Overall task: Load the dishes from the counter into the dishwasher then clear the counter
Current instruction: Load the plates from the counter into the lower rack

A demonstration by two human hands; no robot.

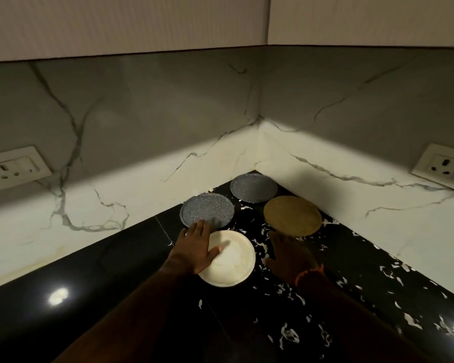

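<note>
Several plates lie in the corner of a black counter. A white plate is nearest. A speckled grey plate sits behind it, a second grey plate lies deep in the corner, and a brown plate is to the right. My left hand lies flat with straight fingers over the left side of the white plate, fingertips reaching the near grey plate's rim. My right hand hovers with spread fingers just in front of the brown plate and holds nothing.
White scraps are scattered over the right half of the counter. Marble backsplash walls meet behind the plates. A wall socket sits at the left and another socket at the right. Upper cabinets hang overhead.
</note>
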